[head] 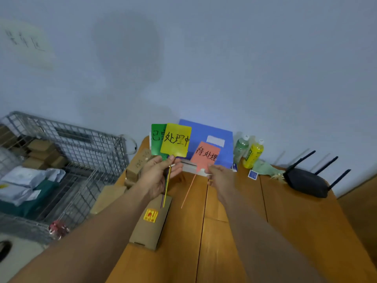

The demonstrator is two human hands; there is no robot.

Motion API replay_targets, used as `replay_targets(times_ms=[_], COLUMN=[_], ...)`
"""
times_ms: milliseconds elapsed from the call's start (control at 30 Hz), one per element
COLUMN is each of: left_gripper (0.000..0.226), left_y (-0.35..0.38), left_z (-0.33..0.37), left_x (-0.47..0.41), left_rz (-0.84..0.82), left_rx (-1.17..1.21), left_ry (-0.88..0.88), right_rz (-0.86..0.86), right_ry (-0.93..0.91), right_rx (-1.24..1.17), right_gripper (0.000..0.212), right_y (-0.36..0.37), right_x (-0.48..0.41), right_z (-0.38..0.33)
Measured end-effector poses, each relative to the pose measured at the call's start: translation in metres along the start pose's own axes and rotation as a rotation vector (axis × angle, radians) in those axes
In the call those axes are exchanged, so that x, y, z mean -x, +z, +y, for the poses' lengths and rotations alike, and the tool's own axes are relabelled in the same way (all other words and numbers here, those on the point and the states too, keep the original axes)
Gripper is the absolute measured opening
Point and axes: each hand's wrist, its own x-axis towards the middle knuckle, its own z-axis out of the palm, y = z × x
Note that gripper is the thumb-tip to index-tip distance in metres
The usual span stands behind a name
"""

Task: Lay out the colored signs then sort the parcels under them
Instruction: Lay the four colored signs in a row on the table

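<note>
- At frame centre, the left hand [157,176] pinched the yellow sign [176,139] and green sign [156,137] by their sticks.
- The right hand [221,177] gripped the pink sign [205,157] just beside them.
- At left, the wire cage [81,144] held cardboard boxes [43,152] and white parcels [24,180].

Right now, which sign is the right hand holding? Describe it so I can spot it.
Start at the blue folder standing against the wall on the wooden table. In front of it, the right hand holds the salmon-pink sign by itself; the yellow sign and green sign overlap in the left hand.
</note>
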Motion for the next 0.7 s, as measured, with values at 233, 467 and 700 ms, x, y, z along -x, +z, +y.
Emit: replay_targets(times_ms=[233,467,700], left_gripper=[0.015,0.017,0.029], left_y=[-0.031,-0.053,-0.058], left_z=[-0.048,-0.069,-0.083], left_x=[-0.022,-0.045,-0.05], left_rz=[0.023,0.02,0.011], left_rx=[-0.021,-0.054,-0.082], left_ry=[-0.008,-0.046,-0.072], right_rz=[-0.002,0.033,0.114], right_ry=[0.256,0.361,0.139], right_rx=[0.311,0.407,0.891], right_gripper=[0.011,0.017,0.025], right_y=[0.019,0.036,0.03], right_x=[-0.038,-0.066,-0.065], right_z=[0.133,0.178,0.182])
